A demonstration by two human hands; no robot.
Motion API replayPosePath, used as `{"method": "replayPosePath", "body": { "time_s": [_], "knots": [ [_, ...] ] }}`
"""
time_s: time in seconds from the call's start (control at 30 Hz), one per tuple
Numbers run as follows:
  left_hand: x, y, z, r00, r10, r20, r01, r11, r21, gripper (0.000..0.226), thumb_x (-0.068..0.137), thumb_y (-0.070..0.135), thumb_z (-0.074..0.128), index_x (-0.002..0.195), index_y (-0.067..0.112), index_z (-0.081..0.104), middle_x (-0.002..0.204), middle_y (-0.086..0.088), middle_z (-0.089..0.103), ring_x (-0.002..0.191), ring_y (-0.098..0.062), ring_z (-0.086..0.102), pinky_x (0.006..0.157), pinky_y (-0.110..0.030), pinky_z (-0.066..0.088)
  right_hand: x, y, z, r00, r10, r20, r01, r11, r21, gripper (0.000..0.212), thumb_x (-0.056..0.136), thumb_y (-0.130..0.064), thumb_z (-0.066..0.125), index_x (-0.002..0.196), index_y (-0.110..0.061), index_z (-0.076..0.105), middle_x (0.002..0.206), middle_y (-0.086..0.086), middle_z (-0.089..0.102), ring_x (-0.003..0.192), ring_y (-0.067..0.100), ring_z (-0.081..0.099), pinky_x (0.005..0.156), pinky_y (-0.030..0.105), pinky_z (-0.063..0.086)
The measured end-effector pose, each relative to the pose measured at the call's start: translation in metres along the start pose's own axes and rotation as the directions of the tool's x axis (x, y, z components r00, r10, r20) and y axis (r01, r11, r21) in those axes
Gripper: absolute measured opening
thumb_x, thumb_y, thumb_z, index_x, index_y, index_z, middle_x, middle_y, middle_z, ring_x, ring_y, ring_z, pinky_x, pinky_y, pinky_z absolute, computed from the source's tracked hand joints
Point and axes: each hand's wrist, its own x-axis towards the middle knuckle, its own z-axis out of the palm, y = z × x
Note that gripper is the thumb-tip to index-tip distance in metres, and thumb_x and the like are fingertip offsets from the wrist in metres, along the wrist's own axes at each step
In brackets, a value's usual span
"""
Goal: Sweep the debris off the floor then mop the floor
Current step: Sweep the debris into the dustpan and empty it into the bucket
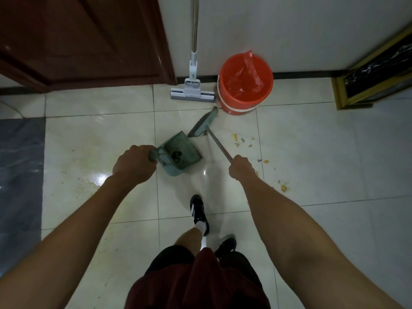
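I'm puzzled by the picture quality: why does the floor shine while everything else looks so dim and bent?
Head view: dim room, glare patches on the glossy floor near the dustpan; wide-angle lens bows the wall and door edges; broom head slightly blurred.

Single head-worn view, steeply downward and forward, wide-angle — floor (312, 230) close below

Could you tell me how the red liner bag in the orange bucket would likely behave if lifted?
The liner bag looks thin and crumpled, so probably floppy and light. Its glossy film may feel slippery. The orange bucket would likely stay put.
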Motion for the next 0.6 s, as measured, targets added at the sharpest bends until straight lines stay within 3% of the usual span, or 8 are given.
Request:
{"method": "replayPosePath", "body": {
  "time_s": [0.13, 0.3, 0.4, 0.6],
  "knots": [
    [-0.005, 0.016, 0.009, 1.000, 0.021, 0.012, -0.021, 1.000, -0.006, 0.015, 0.090, 0.021, 0.063, 0.088, 0.035, 0.062, 0.075, 0.005, 0.060, 0.076, -0.027, 0.064, 0.070, -0.036, 0.054, -0.012, 0.034, 0.006, 0.998, 0.062, 0.010, -0.062, 0.995, 0.073, 0.030, 0.089, -0.003, 0.053, 0.119, -0.004, 0.056, 0.102, 0.012, 0.063, 0.093, 0.030, 0.069, 0.071, 0.034, 0.053],
    [-0.018, 0.045, 0.024, 0.998, 0.058, -0.004, -0.058, 0.997, 0.041, 0.018, 0.091, 0.019, 0.063, 0.104, 0.029, 0.071, 0.086, -0.001, 0.064, 0.078, -0.029, 0.062, 0.069, -0.034, 0.050, -0.032, 0.092, 0.022, 0.994, 0.109, 0.014, -0.110, 0.982, 0.151, 0.030, 0.090, -0.003, 0.052, 0.120, 0.000, 0.055, 0.104, 0.016, 0.062, 0.099, 0.035, 0.067, 0.081, 0.043, 0.058],
    [-0.031, 0.065, 0.034, 0.996, 0.083, 0.018, -0.084, 0.992, 0.098, 0.016, 0.090, 0.018, 0.061, 0.098, 0.027, 0.070, 0.092, -0.006, 0.069, 0.080, -0.032, 0.064, 0.072, -0.037, 0.055, -0.051, 0.127, 0.033, 0.990, 0.139, 0.008, -0.138, 0.978, 0.155, 0.033, 0.092, -0.007, 0.054, 0.124, -0.001, 0.054, 0.120, 0.017, 0.062, 0.110, 0.035, 0.063, 0.090, 0.043, 0.055],
    [-0.066, 0.107, 0.064, 0.987, 0.151, 0.047, -0.157, 0.970, 0.186, 0.012, 0.089, 0.018, 0.060, 0.089, 0.029, 0.064, 0.092, -0.009, 0.066, 0.083, -0.036, 0.062, 0.069, -0.035, 0.048, -0.092, 0.213, 0.064, 0.973, 0.232, 0.022, -0.230, 0.945, 0.230, 0.035, 0.090, -0.011, 0.053, 0.125, -0.004, 0.056, 0.116, 0.014, 0.065, 0.104, 0.031, 0.067, 0.086, 0.043, 0.058]
  ]
}}
